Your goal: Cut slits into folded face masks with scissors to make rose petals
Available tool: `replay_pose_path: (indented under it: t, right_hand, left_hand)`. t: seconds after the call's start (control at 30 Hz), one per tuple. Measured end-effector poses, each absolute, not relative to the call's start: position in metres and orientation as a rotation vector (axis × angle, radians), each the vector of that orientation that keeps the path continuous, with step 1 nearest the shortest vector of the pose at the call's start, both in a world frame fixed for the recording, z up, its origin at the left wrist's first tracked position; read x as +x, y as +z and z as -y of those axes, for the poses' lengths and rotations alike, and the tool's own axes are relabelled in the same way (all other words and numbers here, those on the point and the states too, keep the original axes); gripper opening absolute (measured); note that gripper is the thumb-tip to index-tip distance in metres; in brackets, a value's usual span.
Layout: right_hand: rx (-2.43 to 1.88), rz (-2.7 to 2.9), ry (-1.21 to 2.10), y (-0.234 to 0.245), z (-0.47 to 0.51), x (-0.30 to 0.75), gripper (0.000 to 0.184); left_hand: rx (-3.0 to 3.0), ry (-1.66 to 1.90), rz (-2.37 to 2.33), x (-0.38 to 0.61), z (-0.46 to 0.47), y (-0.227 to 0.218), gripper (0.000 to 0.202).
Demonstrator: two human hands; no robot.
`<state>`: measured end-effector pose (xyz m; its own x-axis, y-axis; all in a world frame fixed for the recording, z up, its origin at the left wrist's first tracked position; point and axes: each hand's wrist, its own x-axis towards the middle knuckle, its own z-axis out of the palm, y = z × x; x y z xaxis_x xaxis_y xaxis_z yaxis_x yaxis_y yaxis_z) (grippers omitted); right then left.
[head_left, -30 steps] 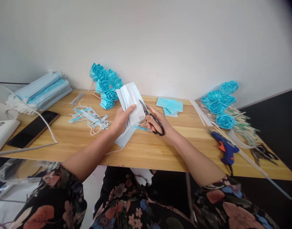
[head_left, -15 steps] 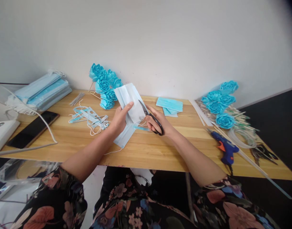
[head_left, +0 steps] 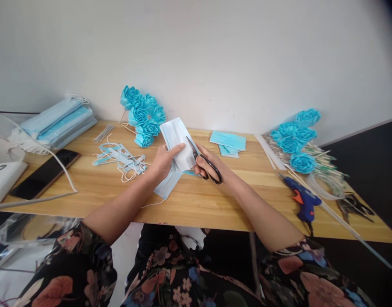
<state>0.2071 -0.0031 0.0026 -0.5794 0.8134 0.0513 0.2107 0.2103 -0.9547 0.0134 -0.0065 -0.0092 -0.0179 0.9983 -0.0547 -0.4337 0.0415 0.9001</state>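
My left hand (head_left: 164,162) is closed on a pale blue face mask (head_left: 176,138), held up above the wooden table (head_left: 189,200) with the thumb pressing its front. My right hand (head_left: 211,164) grips black-handled scissors (head_left: 204,161), whose blades point up and left against the mask's right edge. Another piece of mask (head_left: 165,184) hangs below my left hand. A thin blue cut strip shows between the two hands.
A stack of masks (head_left: 55,121) and a phone (head_left: 44,172) lie at the left. Cut straps (head_left: 122,157) sit near a bunch of blue mask roses (head_left: 141,115). Folded masks (head_left: 229,140), more roses (head_left: 294,138), sticks and a blue glue gun (head_left: 303,198) are at the right.
The mask has dropped lower and tilted slightly in my left hand. The scissors shifted a little down along its right edge.
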Motion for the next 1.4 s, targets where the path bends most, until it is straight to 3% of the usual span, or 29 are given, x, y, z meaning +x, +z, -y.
replay_pose_path:
  t: [0.83,1.4]
  right_hand:
    - [-0.979,1.821,1.399,0.0074,0.0085,0.2037,0.087]
    - [-1.088,1.805,1.354,0.0092,0.0095,0.203,0.091]
  left_hand:
    - [0.85,1.315,-0.902,0.0137,0.0096,-0.0076,0.057]
    - [0.839,1.322,-0.918,0.0129,0.0085,-0.008,0.054]
